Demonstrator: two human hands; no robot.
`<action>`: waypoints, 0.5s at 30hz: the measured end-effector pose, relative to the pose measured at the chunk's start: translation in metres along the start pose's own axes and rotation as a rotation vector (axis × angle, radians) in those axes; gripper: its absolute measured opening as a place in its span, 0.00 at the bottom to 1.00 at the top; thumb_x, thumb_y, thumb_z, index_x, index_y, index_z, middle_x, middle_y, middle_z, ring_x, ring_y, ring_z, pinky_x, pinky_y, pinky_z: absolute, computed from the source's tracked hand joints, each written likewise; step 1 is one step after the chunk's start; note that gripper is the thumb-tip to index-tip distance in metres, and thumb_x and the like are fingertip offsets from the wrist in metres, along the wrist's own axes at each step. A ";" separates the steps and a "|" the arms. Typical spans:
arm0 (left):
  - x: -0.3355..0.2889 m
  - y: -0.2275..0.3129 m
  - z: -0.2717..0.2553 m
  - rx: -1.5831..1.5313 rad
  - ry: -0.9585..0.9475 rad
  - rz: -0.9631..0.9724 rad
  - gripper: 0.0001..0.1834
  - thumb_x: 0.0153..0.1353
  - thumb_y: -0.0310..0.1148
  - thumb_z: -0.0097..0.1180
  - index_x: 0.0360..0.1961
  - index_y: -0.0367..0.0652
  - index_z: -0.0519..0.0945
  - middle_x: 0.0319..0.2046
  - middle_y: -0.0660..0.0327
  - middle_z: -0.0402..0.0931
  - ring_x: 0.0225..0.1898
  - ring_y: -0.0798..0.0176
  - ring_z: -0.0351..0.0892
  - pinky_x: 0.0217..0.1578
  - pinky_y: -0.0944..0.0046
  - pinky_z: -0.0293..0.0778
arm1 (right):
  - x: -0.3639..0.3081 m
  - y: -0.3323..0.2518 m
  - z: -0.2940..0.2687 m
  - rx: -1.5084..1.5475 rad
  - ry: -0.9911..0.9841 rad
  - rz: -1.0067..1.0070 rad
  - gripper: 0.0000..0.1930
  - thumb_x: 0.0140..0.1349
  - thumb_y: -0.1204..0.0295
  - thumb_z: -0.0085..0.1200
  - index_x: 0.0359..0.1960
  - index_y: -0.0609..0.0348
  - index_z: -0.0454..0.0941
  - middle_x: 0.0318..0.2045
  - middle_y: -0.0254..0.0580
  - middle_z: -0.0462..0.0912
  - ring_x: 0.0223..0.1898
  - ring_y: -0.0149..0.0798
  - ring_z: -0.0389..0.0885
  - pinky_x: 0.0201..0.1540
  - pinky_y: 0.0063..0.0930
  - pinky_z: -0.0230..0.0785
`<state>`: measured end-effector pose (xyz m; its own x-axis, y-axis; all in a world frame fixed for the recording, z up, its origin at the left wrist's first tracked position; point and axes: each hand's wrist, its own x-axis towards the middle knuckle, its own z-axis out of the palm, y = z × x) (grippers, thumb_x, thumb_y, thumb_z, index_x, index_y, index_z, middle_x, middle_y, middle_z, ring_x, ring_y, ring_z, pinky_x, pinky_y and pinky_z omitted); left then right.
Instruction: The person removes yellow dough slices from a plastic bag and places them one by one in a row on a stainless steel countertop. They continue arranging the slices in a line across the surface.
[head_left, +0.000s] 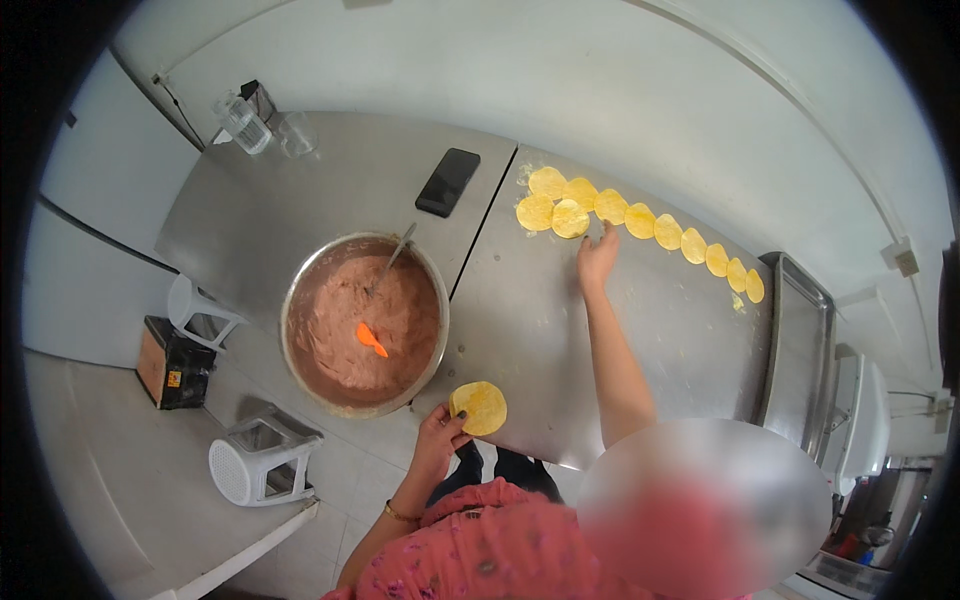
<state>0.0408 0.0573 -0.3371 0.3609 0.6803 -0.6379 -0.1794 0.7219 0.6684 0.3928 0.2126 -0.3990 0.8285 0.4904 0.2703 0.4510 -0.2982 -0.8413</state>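
Observation:
My left hand (438, 440) is closed on the edge of round yellow corn tortillas (483, 408), held at the near edge of the steel table beside the bowl. How many it holds, I cannot tell. My right hand (598, 257) reaches far over the tabletop, its fingers apart and close to a tortilla (570, 218) in the shorter front row. Several more tortillas lie flat in a back row, including one (640, 220) just beyond my fingers. That row runs along the table's far edge towards the right.
Left of my hands stands a large steel bowl (290, 345) of pinkish-brown paste, with a spoon (403, 245) and an orange utensil (371, 338) in it. A black phone (448, 183) lies behind it. Glassware (298, 135) is far left; a metal tray (797, 340) is at the right.

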 end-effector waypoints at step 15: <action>-0.005 0.002 0.004 -0.015 -0.043 0.009 0.17 0.60 0.28 0.49 0.51 0.37 0.67 0.45 0.58 0.73 0.45 0.64 0.76 0.46 0.64 0.74 | -0.013 0.035 -0.002 -0.471 -0.179 -0.398 0.15 0.56 0.69 0.51 0.46 0.46 0.78 0.51 0.41 0.72 0.55 0.46 0.66 0.59 0.43 0.55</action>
<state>0.0427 0.0550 -0.3310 0.3978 0.6809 -0.6149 -0.1964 0.7179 0.6679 0.3990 0.1938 -0.4310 0.5178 0.7546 0.4030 0.8438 -0.3730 -0.3858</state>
